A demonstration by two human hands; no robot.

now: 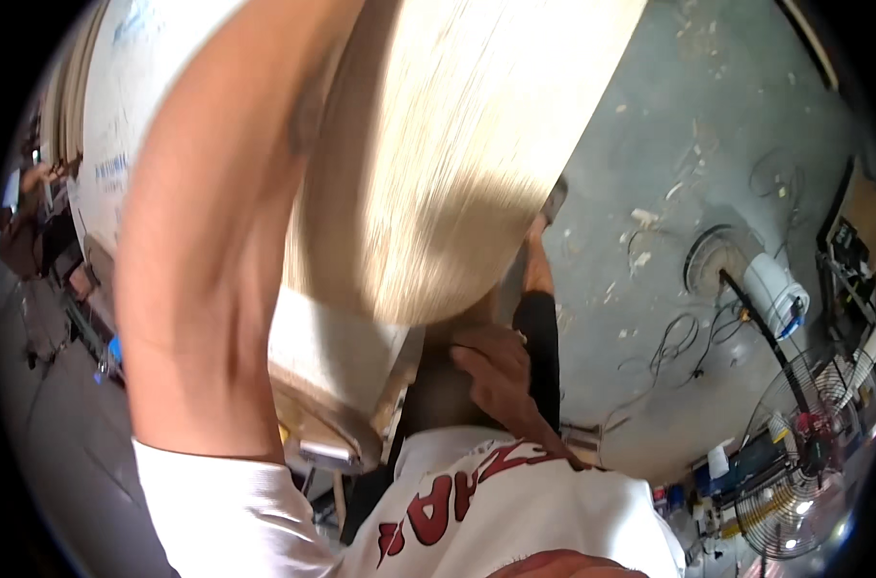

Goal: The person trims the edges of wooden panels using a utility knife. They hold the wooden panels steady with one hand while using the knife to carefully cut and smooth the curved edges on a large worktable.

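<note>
My left arm [207, 241] reaches up the left side of the view, across the wood, and its hand is beyond the top edge. Beside that arm a long pale wooden board [457, 144] with visible grain and a rounded near end stretches away from me. My right hand [496, 366] is low in front of my body, by my thigh and just past the board's rounded end. Its fingers look loosely curled; whatever they hold, if anything, is hidden. Below the board shows a white panel [337, 352].
Another large white surface [106, 183] lies at the left, with a person [38, 222] beyond it. On the grey floor [631, 270] are wood scraps and loose cables. A round white machine [770, 289] and a wire-caged fan [795, 462] stand at the right.
</note>
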